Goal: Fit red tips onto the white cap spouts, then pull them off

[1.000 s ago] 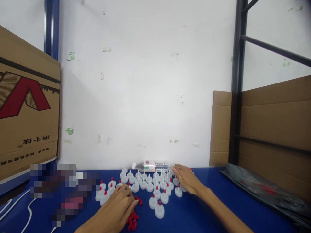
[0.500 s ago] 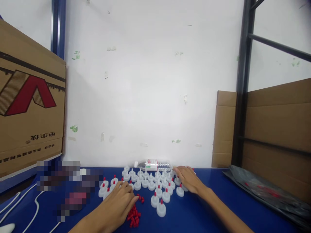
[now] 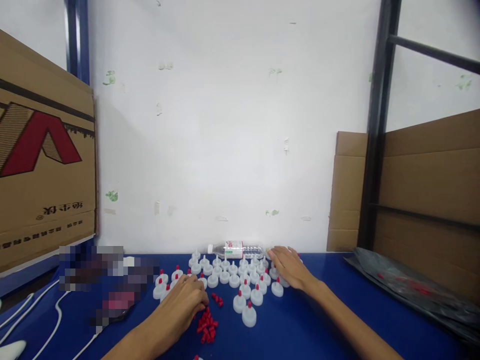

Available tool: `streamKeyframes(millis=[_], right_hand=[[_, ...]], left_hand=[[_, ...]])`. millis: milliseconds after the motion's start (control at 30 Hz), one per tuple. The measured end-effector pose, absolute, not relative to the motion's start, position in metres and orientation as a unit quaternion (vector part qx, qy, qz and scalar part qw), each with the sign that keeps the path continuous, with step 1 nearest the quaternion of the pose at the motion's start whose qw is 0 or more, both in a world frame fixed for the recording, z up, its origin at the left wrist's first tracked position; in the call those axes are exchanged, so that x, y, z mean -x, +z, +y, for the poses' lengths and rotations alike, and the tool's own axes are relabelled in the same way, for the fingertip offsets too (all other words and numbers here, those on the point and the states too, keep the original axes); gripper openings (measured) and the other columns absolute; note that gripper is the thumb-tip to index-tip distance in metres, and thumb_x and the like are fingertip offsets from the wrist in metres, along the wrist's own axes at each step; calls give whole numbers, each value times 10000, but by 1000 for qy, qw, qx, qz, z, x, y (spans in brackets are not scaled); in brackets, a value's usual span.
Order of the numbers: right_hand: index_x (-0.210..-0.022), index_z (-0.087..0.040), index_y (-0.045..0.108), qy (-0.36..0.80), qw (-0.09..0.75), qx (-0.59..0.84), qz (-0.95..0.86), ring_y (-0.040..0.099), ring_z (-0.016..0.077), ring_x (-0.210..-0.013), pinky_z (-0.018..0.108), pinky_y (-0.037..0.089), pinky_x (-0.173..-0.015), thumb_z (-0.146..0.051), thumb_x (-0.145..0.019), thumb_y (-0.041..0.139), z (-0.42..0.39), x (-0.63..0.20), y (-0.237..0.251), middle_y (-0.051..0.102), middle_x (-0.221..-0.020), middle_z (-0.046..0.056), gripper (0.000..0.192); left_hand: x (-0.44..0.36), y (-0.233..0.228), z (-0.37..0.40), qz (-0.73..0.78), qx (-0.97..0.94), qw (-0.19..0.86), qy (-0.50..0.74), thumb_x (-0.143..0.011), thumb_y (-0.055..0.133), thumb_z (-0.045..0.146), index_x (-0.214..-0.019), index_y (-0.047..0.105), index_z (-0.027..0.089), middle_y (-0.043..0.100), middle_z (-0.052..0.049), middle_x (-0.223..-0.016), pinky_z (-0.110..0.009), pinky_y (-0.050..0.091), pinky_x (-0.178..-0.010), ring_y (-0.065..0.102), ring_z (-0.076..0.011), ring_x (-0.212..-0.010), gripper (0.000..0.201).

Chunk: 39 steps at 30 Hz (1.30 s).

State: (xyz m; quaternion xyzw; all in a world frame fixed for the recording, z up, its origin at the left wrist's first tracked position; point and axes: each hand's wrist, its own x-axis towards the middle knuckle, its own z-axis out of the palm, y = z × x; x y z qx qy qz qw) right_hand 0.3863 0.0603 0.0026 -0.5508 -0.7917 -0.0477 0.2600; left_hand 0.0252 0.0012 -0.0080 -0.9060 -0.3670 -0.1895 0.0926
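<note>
On the blue surface: many small white caps (image 3: 249,316) with red tips stand upright in loose rows in the middle of the blue surface (image 3: 307,330); a heap of loose red tips (image 3: 207,329) lies in front of them, near the left hand.
Left hand: the left hand (image 3: 183,305) rests palm down, its fingers curled at the left side of the cap group, just beside the heap of red tips; whether it pinches something cannot be told, the fingertips are hidden.
Right hand: the right hand (image 3: 290,270) lies flat and spread on the far right corner of the cap group, touching some caps and gripping none that can be seen.
Handling: the caps look light, stiff plastic, easy to tip or push aside; probably best taken by the round white base between thumb and one finger. The red tips are very small and may roll or slip away.
Behind the caps: a clear water bottle (image 3: 235,249) lies on its side against the white wall.
Edges: a cardboard box (image 3: 45,165) stands at the left, a dark plastic bag (image 3: 412,290) and a black frame (image 3: 377,150) at the right.
Open room: bare blue surface is seen in front of the caps and to the right of the right forearm; white cables (image 3: 48,325) lie at the near left.
</note>
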Motion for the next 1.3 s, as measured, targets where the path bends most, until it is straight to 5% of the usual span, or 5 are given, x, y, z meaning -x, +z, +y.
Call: streamKeyframes(millis=[400,700,867,1067,1300], right_hand=[[-1209,-201,620,-194,403,411,-794,623,290,-1090,476,504,-964,-246,-1031,447,24,-364,20,667,-1148,133,252],[-1299,-251,593,-164,319,215,-908,645,214,-1140,388,535,-964,85,-845,400,-25,-309,19,708,-1242,83,597],[-1022,-228,599,-67,304,215,-926,643,191,-1127,316,522,-954,105,-773,402,-34,-303,15,732,-1121,61,460],[-1003,-220,560,-51,303,189,-933,595,185,-1219,302,493,-1026,128,-625,380,-37,-302,15,700,-1197,68,544],[-973,-216,560,-101,353,163,-916,653,196,-1142,313,547,-978,82,-833,372,-31,-298,3,717,-1235,86,379]], left_hand=[[-31,-1,-8,-386,878,118,-255,-1046,467,157,-954,651,205,712,-50,-903,-358,427,-782,622,-259,-873,211],[-44,9,-17,-254,868,173,-391,-1114,364,246,-1286,614,252,691,-62,-969,-334,476,-735,619,-221,-834,303],[-51,13,-30,-223,884,163,-377,-1099,387,173,-1254,607,257,655,-55,-938,-314,470,-705,578,-200,-793,282],[-58,9,-36,-226,896,144,-354,-1078,400,130,-1145,632,226,655,-65,-932,-331,428,-693,557,-209,-789,260],[-60,3,-36,-253,885,133,-367,-1085,430,168,-1112,648,206,674,-61,-925,-349,435,-725,576,-213,-797,223]])
